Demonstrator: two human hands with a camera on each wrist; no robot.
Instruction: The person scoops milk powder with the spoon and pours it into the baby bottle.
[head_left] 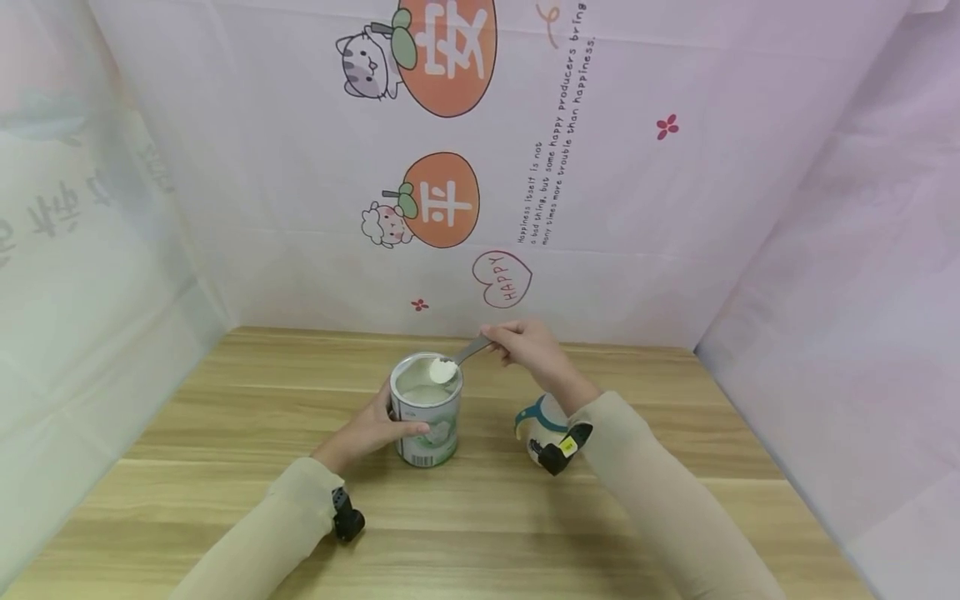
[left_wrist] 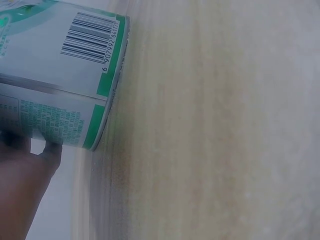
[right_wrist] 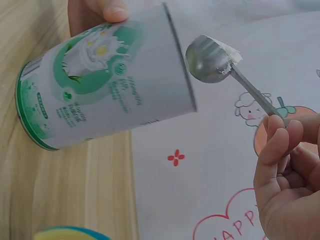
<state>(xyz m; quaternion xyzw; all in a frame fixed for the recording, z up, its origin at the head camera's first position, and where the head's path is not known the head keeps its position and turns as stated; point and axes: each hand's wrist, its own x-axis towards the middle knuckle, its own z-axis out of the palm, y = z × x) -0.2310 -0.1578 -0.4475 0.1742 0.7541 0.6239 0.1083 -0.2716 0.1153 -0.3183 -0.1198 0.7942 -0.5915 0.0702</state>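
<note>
A white and green milk powder tin (head_left: 425,417) stands open-topped on the table, pale powder visible inside. My left hand (head_left: 382,429) grips its side, thumb across the front; in the left wrist view the fingers (left_wrist: 50,152) lie near the printed label. With thumb and fingers, my right hand (head_left: 528,346) pinches the handle of a metal spoon (head_left: 474,347). Heaped white powder (head_left: 442,371) fills the spoon's bowl, which is at the right side of the tin's mouth. The right wrist view shows the bowl (right_wrist: 207,60) just beyond the tin's rim.
Beneath my right forearm sits a rounded white thing with blue trim (head_left: 542,412), partly hidden; its kind is unclear. Wood-grain table (head_left: 450,542) extends around the tin. Printed white cloth (head_left: 600,250) hangs behind and at both sides.
</note>
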